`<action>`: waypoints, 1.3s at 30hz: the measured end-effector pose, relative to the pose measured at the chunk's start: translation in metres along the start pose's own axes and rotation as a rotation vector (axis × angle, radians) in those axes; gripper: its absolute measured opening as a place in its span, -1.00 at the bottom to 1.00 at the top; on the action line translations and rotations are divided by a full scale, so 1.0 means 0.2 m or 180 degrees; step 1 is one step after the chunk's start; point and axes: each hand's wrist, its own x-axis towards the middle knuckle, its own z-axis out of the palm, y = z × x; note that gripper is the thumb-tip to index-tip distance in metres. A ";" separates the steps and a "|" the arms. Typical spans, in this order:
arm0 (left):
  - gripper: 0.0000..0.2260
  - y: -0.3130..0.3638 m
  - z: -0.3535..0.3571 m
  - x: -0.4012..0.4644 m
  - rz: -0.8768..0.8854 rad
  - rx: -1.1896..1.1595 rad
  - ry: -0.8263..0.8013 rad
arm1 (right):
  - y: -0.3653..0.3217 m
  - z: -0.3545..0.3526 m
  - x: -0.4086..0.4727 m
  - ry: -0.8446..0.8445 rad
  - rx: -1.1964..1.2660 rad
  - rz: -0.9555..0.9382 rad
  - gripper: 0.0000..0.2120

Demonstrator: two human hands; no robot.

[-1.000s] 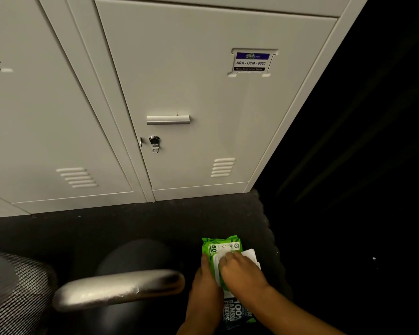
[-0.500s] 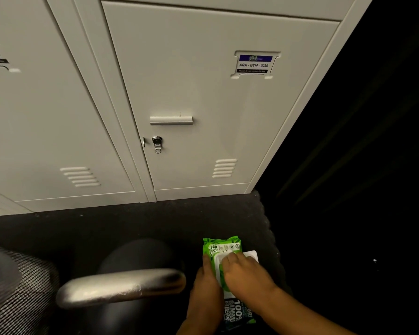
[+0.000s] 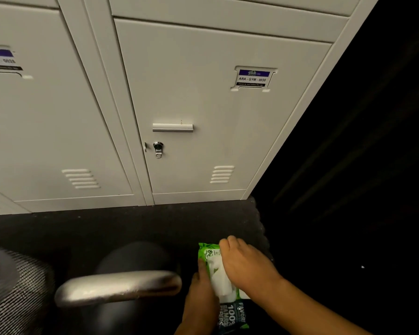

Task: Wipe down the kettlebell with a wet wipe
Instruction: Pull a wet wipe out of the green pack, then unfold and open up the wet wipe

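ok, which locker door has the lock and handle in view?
The right-hand door, labelled ARA - GYM - 0030: its handle and lock show near its left edge. The left door shows only vents and a partial label.

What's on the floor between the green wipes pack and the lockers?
Nothing: the head view shows only bare dark floor between the wipes pack and the lockers.
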 end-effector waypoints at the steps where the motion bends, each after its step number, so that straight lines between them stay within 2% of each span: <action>1: -0.28 0.02 -0.01 0.00 -0.0100 -0.0094 -0.0082 | 0.00 -0.03 -0.01 -0.0005 0.0018 -0.0046 -0.76; 4: -0.19 0.05 -0.04 0.00 -0.0032 0.0115 -0.0280 | 0.00 -0.10 -0.02 -0.0161 0.0083 -0.0078 -0.75; 7: -0.14 0.06 -0.06 -0.02 0.0143 0.0139 -0.0260 | 0.02 -0.17 -0.04 -0.0220 0.0309 -0.0058 -0.71; 9: -0.12 0.08 -0.08 -0.05 0.0194 0.0127 -0.0203 | 0.03 -0.24 -0.07 -0.0136 0.0526 -0.0049 -0.84; 11: -0.17 0.14 -0.14 -0.11 0.0222 0.0027 -0.0097 | 0.03 -0.32 -0.11 0.0036 0.0752 -0.0005 -0.88; 14: -0.33 0.25 -0.24 -0.22 0.0308 -0.0190 -0.0026 | 0.03 -0.46 -0.17 0.0254 0.0882 -0.0010 -0.69; 18: -0.04 0.40 -0.40 -0.41 0.0555 -0.0615 -0.0059 | -0.02 -0.68 -0.26 0.0495 0.1054 -0.0040 -0.73; 19: -0.08 0.43 -0.45 -0.46 0.0665 -0.0883 -0.0052 | -0.04 -0.74 -0.28 0.0585 0.1103 -0.0050 -0.76; 21: -0.36 0.49 -0.57 -0.56 0.0907 -0.1259 0.0093 | -0.07 -0.87 -0.35 0.0772 0.1210 -0.0078 -0.79; 23: -0.66 0.53 -0.70 -0.68 0.1102 -0.1349 0.0273 | -0.12 -1.00 -0.42 0.0936 0.1298 -0.0138 -0.82; 25: -0.83 0.56 -0.84 -0.81 0.1200 -0.1298 0.0418 | -0.16 -1.11 -0.49 0.1066 0.1281 -0.0222 -0.86; 28: -0.87 0.55 -1.01 -0.98 0.1448 -0.1157 0.0553 | -0.24 -1.22 -0.60 0.0945 0.1024 -0.0299 -0.91; 30: -0.92 0.54 -1.12 -1.08 0.1707 -0.0801 0.0469 | -0.29 -1.25 -0.66 0.0808 0.0940 -0.0346 -0.77; 32: -0.96 0.53 -1.20 -1.15 0.1876 -0.0477 0.0301 | -0.34 -1.29 -0.70 0.0763 0.1066 -0.0469 -0.55; 35: -0.88 0.54 -1.31 -1.26 0.2020 -0.0200 0.0138 | -0.43 -1.37 -0.76 0.0667 0.1139 -0.0704 -0.35; 37: -0.86 0.56 -1.37 -1.33 0.2078 -0.0146 0.0119 | -0.49 -1.40 -0.77 0.0511 0.1369 -0.0722 -0.32; 39: -0.87 0.59 -1.42 -1.40 0.2113 -0.0175 0.0100 | -0.53 -1.44 -0.79 0.0408 0.1577 -0.0707 -0.38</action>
